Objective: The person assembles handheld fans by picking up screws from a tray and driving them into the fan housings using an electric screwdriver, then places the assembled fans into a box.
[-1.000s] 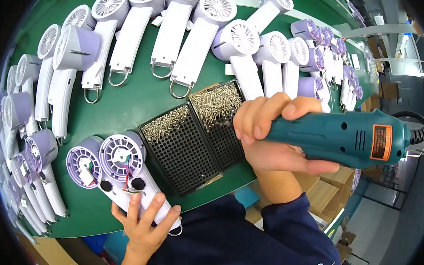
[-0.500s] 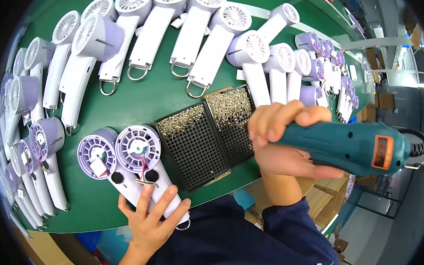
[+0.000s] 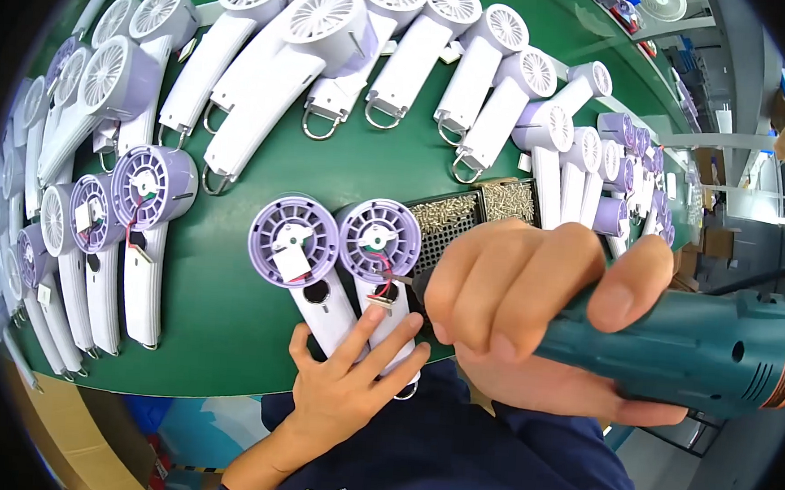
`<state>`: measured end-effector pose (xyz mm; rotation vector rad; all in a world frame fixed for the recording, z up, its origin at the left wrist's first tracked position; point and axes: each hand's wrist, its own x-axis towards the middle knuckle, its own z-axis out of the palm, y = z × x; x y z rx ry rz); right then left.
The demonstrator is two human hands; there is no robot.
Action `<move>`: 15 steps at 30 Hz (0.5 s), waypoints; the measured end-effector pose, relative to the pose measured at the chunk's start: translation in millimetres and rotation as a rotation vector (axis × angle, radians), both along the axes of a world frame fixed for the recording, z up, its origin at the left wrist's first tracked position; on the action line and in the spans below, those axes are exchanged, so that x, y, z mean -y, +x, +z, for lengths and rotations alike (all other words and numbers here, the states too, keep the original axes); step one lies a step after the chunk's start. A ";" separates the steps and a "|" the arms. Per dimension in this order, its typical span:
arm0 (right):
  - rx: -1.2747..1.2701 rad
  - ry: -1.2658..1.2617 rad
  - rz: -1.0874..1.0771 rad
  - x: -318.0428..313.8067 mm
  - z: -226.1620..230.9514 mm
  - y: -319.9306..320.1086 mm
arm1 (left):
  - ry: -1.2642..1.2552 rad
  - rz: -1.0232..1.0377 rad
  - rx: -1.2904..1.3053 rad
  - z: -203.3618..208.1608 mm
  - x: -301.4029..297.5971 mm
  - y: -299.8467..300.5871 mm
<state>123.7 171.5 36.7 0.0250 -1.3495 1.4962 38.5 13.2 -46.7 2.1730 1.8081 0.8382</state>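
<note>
Two handheld fans lie side by side at the near edge of the table, their purple heads open to show ribs and wiring. The left fan [image 3: 272, 224] has a white tab over its hub. On the right fan [image 3: 404, 237], red wires run to a small connector at the handle. My left hand [image 3: 343, 390] rests on the two handles, fingers spread, fingertips near that connector. My right hand [image 3: 515, 297] grips a teal electric screwdriver [image 3: 665, 347]. Its thin bit points left and reaches the lower part of the right fan's head, by the wires; whether it touches a screw I cannot tell.
Behind my right hand sits a black perforated tray [image 3: 436, 245] with many small metal screws [image 3: 448, 212], partly hidden. White-and-purple fans [image 3: 334, 26] line the back and left of the green table [image 3: 218, 297]. More fan parts [image 3: 626, 169] stand at the right.
The screwdriver has come in from the right, so its bit now reaches the right fan. My view has shifted, and my left hand stays on the handles.
</note>
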 end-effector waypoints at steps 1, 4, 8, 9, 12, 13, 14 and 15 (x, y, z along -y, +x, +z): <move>0.006 0.003 0.009 1.0 0.1 -4.6 | 0.003 0.009 0.006 1.1 0.0 0.0; 0.003 0.020 -0.047 3.5 -4.6 -12.3 | 0.022 0.002 0.013 2.1 -1.5 -0.9; 0.066 -0.012 0.017 3.1 -9.9 -13.6 | 0.030 0.004 0.014 1.4 0.7 -3.8; 0.070 -0.017 0.018 3.0 -11.3 -15.1 | 0.034 0.002 0.011 0.8 0.7 -4.0; 0.055 0.022 -0.068 8.0 -15.0 -27.0 | 0.037 -0.015 0.011 -0.7 -0.2 -6.3; 0.060 0.022 -0.062 9.0 -14.8 -27.7 | 0.033 -0.033 0.009 -0.2 0.1 -7.0; 0.066 0.003 -0.044 9.9 -15.7 -27.3 | 0.032 -0.026 0.013 0.3 0.6 -7.4; 0.067 -0.022 -0.019 10.5 -20.1 -27.7 | 0.028 -0.037 0.033 -1.3 1.8 -8.4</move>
